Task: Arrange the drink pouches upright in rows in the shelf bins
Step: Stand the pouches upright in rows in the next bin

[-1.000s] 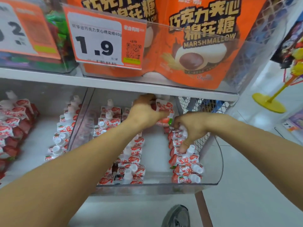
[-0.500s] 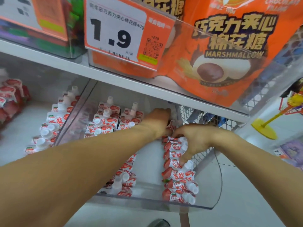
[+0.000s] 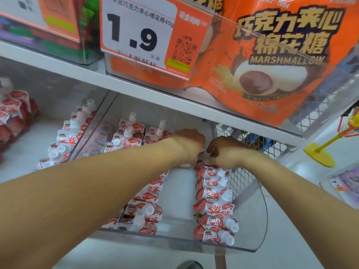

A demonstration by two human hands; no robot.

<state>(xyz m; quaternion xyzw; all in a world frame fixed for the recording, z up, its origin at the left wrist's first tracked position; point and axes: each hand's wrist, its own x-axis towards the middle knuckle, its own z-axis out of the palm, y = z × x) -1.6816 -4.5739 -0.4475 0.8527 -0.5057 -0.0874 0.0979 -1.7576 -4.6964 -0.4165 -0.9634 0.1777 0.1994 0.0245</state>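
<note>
Item: restocking of strawberry drink pouches, right-hand clear shelf bin [image 3: 260,226].

Fingers: both sets point away from the camera and are hidden behind the backs of the hands. Whether they are apart, together or pinching a pouch cannot be told.

Left hand [image 3: 189,145]: knuckles up, at the far end of the bin, over the gap between the rows.

Right hand [image 3: 225,152]: just beside the left, nearly touching it, sitting on the far end of the right row of pouches [image 3: 213,202].

Right row: runs from the hands to the bin's front wall, along the wire mesh side [image 3: 240,179]. Pouches lean forward, overlapping, white caps tipped to the right; not truly upright.

Left rows [image 3: 143,200]: partly hidden under the left forearm; the far pouches [image 3: 132,131] stand straighter.

Neighbouring bin [image 3: 66,136]: one more row of the same pouches.

Above: shelf edge with 1.9 price tag [image 3: 143,33] and marshmallow bags [image 3: 272,61].

Risks, as judged:
- A push at the far end could topple the leaning right row domino-fashion towards the front wall.
- Soft pouches may slump if released without support from neighbours.
- Caps could catch in the mesh.
- The left forearm, crossing low, may knock the left rows.
- The low shelf edge hides the work; misplacing is likely.
</note>
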